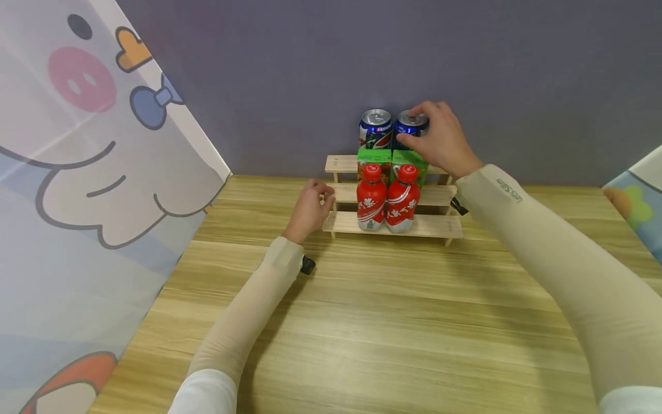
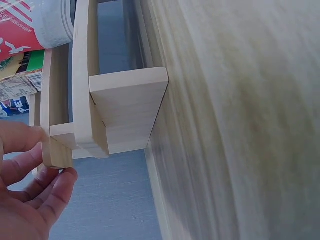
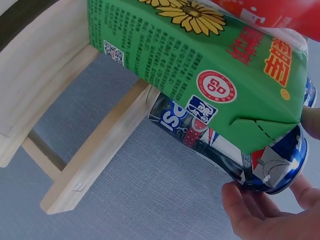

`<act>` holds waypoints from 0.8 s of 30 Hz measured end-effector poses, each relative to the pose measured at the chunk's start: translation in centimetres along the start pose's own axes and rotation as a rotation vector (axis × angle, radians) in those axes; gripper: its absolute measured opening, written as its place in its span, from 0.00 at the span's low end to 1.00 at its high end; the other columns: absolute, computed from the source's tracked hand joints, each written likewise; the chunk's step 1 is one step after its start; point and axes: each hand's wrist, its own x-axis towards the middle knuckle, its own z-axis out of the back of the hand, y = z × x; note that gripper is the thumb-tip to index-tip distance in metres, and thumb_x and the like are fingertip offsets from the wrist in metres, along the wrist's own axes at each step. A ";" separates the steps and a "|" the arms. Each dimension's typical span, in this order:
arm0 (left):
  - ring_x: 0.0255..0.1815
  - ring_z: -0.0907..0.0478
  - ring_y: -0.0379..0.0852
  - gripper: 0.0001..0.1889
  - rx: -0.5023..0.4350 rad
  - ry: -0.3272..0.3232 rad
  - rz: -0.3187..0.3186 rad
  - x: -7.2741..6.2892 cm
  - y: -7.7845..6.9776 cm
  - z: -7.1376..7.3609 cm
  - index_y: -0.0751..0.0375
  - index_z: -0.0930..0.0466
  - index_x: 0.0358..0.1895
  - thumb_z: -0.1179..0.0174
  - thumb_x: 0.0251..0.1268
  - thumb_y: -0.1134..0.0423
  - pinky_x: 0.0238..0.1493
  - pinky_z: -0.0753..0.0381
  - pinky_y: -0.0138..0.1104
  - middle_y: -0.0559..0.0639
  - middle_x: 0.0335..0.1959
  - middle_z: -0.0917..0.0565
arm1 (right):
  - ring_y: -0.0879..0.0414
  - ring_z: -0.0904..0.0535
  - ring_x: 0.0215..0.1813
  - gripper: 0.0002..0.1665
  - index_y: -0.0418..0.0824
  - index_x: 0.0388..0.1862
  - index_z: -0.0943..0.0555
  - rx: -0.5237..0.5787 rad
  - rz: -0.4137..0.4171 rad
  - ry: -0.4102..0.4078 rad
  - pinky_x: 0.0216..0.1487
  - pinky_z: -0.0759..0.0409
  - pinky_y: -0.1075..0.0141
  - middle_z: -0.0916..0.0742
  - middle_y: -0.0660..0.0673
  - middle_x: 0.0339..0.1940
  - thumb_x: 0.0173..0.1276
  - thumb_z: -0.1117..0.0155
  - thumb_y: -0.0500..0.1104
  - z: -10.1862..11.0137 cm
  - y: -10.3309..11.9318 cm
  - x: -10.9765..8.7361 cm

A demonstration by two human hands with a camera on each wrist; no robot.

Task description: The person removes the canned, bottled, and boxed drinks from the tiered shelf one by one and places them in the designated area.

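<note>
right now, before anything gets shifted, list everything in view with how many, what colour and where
bottles: 2, red and white, rack's lowest step
cartons: 2, mostly green, middle step, behind the bottles
cans: 2, blue with silver tops, top step
rack: 1, pale wood, on the table by the wall
table: 1, yellow-brown wood grain, under the rack
wall: 1, grey, behind the rack
cartoon panels: 2, multicoloured, left and right of the table
sleeves: 2, beige, on the forearms
left hand: 1, bare, gripping the middle step's left end
right hand: 1, bare, round the right can's top
</note>
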 end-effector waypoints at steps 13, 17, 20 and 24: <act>0.41 0.27 0.50 0.09 0.001 0.005 0.005 0.0 0.0 0.0 0.66 0.19 0.45 0.42 0.67 0.65 0.42 0.25 0.38 0.56 0.46 0.28 | 0.44 0.35 0.63 0.32 0.41 0.61 0.26 0.018 -0.028 -0.065 0.63 0.41 0.52 0.25 0.39 0.60 0.62 0.35 0.55 -0.4 -0.3 0.4; 0.41 0.27 0.50 0.10 0.000 0.010 0.012 0.0 0.0 0.0 0.66 0.19 0.46 0.42 0.67 0.65 0.42 0.25 0.38 0.57 0.46 0.28 | 0.45 0.33 0.62 0.32 0.40 0.60 0.25 0.028 -0.016 -0.088 0.63 0.40 0.53 0.24 0.39 0.59 0.62 0.34 0.55 -0.6 -0.4 0.4; 0.42 0.27 0.50 0.09 -0.006 0.009 0.014 0.0 0.0 0.0 0.66 0.19 0.45 0.43 0.67 0.65 0.43 0.25 0.37 0.57 0.46 0.28 | 0.46 0.33 0.62 0.31 0.41 0.60 0.25 0.040 -0.014 -0.098 0.62 0.39 0.54 0.24 0.40 0.59 0.61 0.34 0.55 -0.8 -0.4 0.3; 0.44 0.27 0.50 0.09 -0.009 0.010 0.014 0.0 0.0 0.0 0.66 0.19 0.45 0.43 0.67 0.65 0.45 0.25 0.37 0.57 0.46 0.28 | 0.47 0.32 0.61 0.31 0.41 0.60 0.24 0.057 -0.007 -0.110 0.61 0.35 0.55 0.24 0.41 0.59 0.61 0.33 0.53 -0.8 -0.6 0.1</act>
